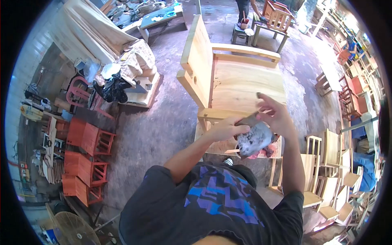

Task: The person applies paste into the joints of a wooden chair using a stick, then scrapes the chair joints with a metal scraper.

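My left hand [227, 129] is closed on the near end of a brown flat piece [248, 119], perhaps folded sandpaper. At its other end, the curled fingers of my right hand [277, 115] pinch the piece. A small dark tip shows by my right index finger; what it belongs to is unclear. Just below both hands is a whitish-grey, dark-speckled object [256, 139], its kind unclear. Beside it, a reddish cloth-like thing [267, 152] lies on a pale wooden surface. In front of me stands an unpainted wooden chair [245, 77], its backrest to the left.
Reddish-brown chairs [87, 136] line the left side, near a fan [75, 230]. Pale wooden chairs [322, 179] crowd the right. A cloth-draped stack [136, 61] stands at the back left. Far off, a person [242, 10] is beside a small chair on a table [269, 30].
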`<action>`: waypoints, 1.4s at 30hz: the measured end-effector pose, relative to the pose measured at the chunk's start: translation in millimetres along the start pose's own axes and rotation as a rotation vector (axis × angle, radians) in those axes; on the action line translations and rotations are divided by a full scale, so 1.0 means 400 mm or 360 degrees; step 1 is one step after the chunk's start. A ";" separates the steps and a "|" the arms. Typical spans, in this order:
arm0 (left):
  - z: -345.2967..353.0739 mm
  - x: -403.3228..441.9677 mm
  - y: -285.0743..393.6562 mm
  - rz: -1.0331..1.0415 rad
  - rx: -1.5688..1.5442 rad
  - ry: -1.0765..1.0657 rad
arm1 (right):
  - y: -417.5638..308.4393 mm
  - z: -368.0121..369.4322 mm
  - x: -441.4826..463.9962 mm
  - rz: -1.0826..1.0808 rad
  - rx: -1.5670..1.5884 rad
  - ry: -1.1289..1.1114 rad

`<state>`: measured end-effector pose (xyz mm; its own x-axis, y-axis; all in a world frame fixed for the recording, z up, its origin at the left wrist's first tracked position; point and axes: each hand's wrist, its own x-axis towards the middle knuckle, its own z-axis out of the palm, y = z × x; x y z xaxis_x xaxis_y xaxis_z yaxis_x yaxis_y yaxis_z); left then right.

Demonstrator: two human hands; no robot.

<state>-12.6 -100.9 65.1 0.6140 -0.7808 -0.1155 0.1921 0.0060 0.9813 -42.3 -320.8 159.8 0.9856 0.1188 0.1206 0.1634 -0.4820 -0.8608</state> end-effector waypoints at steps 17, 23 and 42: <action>0.002 -0.061 0.012 0.0029 -0.0651 0.0885 | 0.015 0.121 -0.241 -0.0152 -0.0076 0.0214; 0.032 -0.059 0.016 0.0030 -0.0718 0.0951 | 0.047 0.130 -0.227 -0.0256 -0.0260 0.0222; 0.079 -0.041 -0.014 -0.0414 -0.1473 0.0999 | 0.091 0.165 -0.238 -0.0209 -0.0025 0.0448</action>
<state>-47.7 -107.9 66.3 0.6969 -0.3780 -0.6095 0.6986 0.5502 0.4575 -133.0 -292.6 84.4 0.9291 -0.0630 0.3643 0.2887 -0.4919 -0.8214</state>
